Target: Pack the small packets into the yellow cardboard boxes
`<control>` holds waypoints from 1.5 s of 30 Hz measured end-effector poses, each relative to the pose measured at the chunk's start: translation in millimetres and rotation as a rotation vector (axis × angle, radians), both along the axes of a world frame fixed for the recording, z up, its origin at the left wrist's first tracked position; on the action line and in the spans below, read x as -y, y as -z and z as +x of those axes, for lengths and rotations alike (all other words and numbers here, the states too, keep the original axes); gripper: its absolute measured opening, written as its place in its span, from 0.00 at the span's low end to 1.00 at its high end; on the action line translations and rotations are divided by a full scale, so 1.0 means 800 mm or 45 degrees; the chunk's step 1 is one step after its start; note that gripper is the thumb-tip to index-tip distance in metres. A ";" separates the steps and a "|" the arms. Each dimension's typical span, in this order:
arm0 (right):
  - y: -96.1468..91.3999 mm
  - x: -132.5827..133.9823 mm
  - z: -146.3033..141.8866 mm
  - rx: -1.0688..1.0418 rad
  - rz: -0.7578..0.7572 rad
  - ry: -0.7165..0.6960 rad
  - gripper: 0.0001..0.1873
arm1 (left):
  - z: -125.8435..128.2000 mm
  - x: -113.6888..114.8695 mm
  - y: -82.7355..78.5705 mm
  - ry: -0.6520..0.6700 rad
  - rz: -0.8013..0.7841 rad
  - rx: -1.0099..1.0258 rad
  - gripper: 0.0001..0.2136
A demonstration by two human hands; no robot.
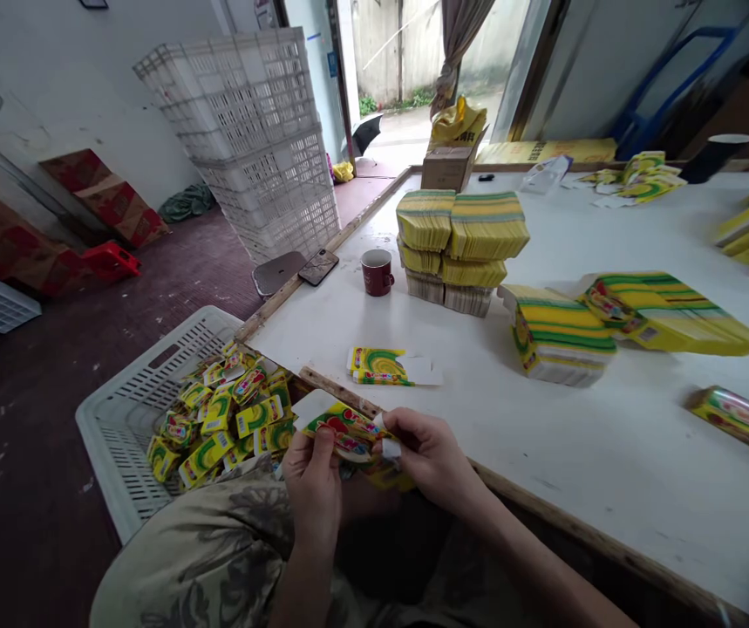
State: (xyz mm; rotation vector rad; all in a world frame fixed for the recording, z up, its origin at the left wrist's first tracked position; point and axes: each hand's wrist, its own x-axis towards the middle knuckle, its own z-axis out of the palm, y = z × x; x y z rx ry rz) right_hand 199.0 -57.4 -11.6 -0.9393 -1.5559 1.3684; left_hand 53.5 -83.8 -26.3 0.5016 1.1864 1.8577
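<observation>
Both my hands hold a small yellow-green carton [341, 429] with red print, just off the near edge of the white table [609, 453]. My left hand [312, 484] grips its lower left side with fingers closed. My right hand [427, 458] pinches its right end, by a white flap. A flat unfolded carton blank [384, 366] lies on the table just beyond. To my left, a white plastic crate [132, 410] on the floor holds several folded cartons [223, 419].
Stacks of flat carton blanks [462, 249] stand mid-table beside a dark red mug [377, 272]. More blank bundles [636, 323] lie to the right. A phone [318, 266] rests at the table's left edge. Stacked white crates [256, 139] stand on the floor behind.
</observation>
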 end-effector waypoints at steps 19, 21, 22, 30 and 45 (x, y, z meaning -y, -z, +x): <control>0.004 -0.001 0.011 -0.367 -0.447 -0.079 0.29 | 0.002 0.018 -0.004 0.717 -0.076 -1.406 0.35; 0.010 -0.001 0.008 -0.534 -0.692 -0.257 0.27 | 0.004 0.020 -0.001 0.760 0.029 -1.468 0.32; 0.013 -0.001 0.007 -0.555 -0.724 -0.287 0.27 | 0.004 0.021 -0.001 0.780 0.059 -1.496 0.30; 0.006 0.006 0.012 0.050 0.055 -0.277 0.26 | -0.001 0.015 0.002 0.861 -0.115 -1.377 0.36; -0.012 -0.007 0.042 0.483 0.362 -0.390 0.16 | -0.028 0.016 -0.015 0.651 -0.231 -1.376 0.26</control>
